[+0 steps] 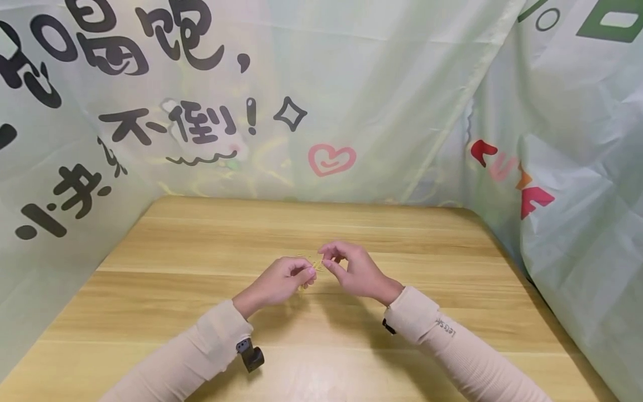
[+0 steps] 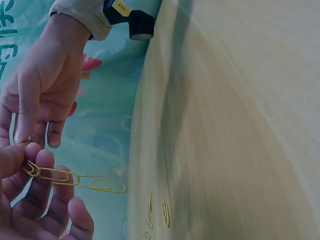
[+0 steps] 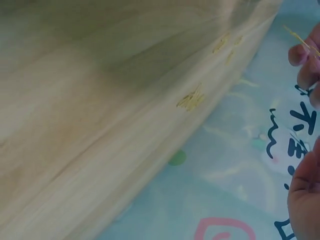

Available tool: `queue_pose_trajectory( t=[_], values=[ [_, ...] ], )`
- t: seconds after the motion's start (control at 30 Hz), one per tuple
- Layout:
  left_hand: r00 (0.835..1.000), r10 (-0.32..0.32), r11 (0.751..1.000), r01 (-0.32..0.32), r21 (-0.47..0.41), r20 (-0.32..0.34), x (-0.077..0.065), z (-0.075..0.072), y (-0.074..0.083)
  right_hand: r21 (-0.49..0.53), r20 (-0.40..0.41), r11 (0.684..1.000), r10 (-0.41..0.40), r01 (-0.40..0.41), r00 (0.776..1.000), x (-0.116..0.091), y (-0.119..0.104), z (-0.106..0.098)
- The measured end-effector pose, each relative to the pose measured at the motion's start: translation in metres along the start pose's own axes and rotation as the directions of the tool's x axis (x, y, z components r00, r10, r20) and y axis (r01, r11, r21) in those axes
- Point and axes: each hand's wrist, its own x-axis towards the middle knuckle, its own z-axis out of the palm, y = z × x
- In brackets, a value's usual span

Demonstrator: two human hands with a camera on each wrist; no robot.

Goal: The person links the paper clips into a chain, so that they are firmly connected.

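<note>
Between the thumb and fingers of my left hand (image 2: 47, 205) is one end of a short chain of yellow paper clips (image 2: 70, 178). The linked clips trail across the fingers and out past them. Facing it, my right hand (image 1: 359, 271) brings its thumb and fingertips close together and pinches a yellow paper clip (image 2: 24, 143), mostly hidden by the fingertips. Both hands hold their work above the table, fingertips almost meeting in the head view. Beyond them, a loose pile of paper clips (image 3: 191, 101) lies on the wood.
Smaller groups of paper clips (image 3: 220, 44) lie near the pile on the wooden table (image 1: 201, 234). Printed cloth (image 1: 392, 100) hangs behind the table and along both sides. A small black camera (image 1: 249, 355) is strapped at the left sleeve.
</note>
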Motion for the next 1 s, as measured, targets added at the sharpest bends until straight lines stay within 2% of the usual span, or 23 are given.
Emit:
queue_pose_trajectory(
  t=[0.33, 0.53, 0.63, 0.8, 1.0],
  values=[
    [1.0, 0.021, 1.0, -0.021, 0.001, 0.002, 0.003, 0.0, 0.003, 0.026, -0.104, 1.0, 0.001, 0.002, 0.995, 0.011, -0.003, -0.011],
    [1.0, 0.021, 1.0, -0.021, -0.01, -0.003, 0.002, -0.002, 0.002, 0.012, -0.089, 1.0, -0.01, 0.011, 0.996, 0.011, -0.001, -0.013],
    [1.0, -0.003, 1.0, 0.003, 0.002, -0.004, 0.0, -0.002, 0.0, 0.003, -0.084, 1.0, -0.026, 0.027, 0.996, 0.011, -0.001, -0.013],
    [0.997, -0.038, 0.997, 0.042, 0.063, -0.063, 0.0, 0.0, -0.001, -0.015, -0.066, 0.998, -0.062, 0.061, 0.996, 0.012, -0.002, -0.012],
    [0.995, 0.012, 0.999, -0.007, 0.044, -0.099, 0.003, 0.003, 0.005, 0.001, -0.052, 0.998, -0.057, 0.057, 0.997, 0.014, -0.003, -0.007]
  ],
)
